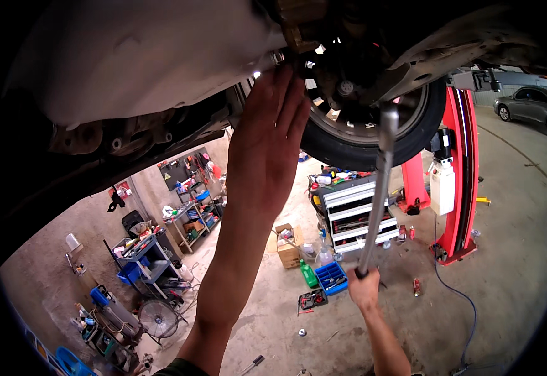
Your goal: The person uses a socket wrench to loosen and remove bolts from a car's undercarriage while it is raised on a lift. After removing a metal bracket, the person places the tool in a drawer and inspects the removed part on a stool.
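Note:
Overhead is the underside of a raised car, with a wheel (405,141) and a pale smooth panel (154,56). My left hand (267,138) reaches up beside the panel, its fingers stretched out and pointing upward. The fingertips lie close to a small metal fitting (278,57) at the panel's edge; whether they touch it I cannot tell. Lower and to the right, my right hand (364,288) is closed round the dark grip of a long-handled socket wrench (379,188). The silver shaft stands nearly upright, with its head in front of the wheel.
A red lift post (458,175) stands to the right. Below are an open-drawered tool chest (355,213), a blue compartment tray (331,277), a green bottle (308,273) and a cardboard box (288,250). A fan (159,318) and loaded carts are at left; a hose (468,294) crosses the floor.

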`<state>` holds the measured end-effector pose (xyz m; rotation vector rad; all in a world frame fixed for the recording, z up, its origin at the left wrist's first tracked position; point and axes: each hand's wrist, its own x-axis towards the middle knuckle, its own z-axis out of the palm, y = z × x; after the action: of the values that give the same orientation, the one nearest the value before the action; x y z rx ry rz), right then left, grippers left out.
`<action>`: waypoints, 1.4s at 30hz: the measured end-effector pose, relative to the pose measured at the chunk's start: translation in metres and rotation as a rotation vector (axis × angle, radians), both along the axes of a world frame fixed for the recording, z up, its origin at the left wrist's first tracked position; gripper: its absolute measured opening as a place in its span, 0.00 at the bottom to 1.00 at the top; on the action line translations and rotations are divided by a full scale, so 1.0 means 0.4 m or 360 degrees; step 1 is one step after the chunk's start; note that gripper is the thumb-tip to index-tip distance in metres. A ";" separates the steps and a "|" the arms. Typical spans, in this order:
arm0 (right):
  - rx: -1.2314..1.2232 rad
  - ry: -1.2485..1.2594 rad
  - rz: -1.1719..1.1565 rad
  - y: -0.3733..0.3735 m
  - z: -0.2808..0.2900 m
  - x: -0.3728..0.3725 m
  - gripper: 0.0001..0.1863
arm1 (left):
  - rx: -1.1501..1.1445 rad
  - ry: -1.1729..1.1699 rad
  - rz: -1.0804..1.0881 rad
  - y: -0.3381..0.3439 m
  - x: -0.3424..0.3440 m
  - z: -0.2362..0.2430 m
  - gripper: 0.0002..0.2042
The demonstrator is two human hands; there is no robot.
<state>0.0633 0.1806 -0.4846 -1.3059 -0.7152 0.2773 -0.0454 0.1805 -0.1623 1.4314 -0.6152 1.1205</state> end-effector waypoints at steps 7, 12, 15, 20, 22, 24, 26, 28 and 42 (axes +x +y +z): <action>-0.0446 -0.0119 0.0135 -0.090 -0.250 -0.038 0.13 | 0.0157 0.0817 0.1089 0.100 0.029 -0.288 0.24; -0.0613 -0.0263 0.0061 -0.109 -0.426 -0.073 0.11 | -0.0229 0.1119 0.0192 0.113 0.132 -0.644 0.27; -0.1012 -0.0477 -0.0025 -0.124 -0.536 -0.095 0.20 | -0.0498 0.1178 0.0016 0.105 0.120 -0.789 0.27; -0.1587 -0.0093 0.0310 -0.220 -0.539 -0.140 0.22 | -0.1044 0.1141 0.0080 0.150 0.092 -1.125 0.20; -0.1322 -0.0083 0.0453 -0.246 -0.679 -0.173 0.30 | -0.1257 0.1440 0.0507 0.099 0.081 -1.163 0.22; -0.1186 -0.0091 0.0526 -0.262 -0.769 -0.178 0.38 | -0.1600 0.1454 0.0491 0.147 0.066 -1.372 0.17; -0.1271 -0.0092 0.0456 -0.243 -0.766 -0.145 0.37 | -0.1624 0.1533 0.0490 0.145 0.040 -1.488 0.14; -0.1319 -0.0065 0.0338 -0.222 -0.761 -0.103 0.36 | -0.1561 0.1602 0.0490 0.148 0.023 -1.565 0.10; -0.1502 0.0218 -0.0670 -0.385 -0.738 0.102 0.28 | -0.0124 0.2093 0.0804 0.228 -0.111 -1.705 0.14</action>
<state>0.1043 0.0268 -0.7797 -2.2622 -0.1457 0.3728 -0.0898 0.2717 -0.8443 1.9155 0.7379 0.3315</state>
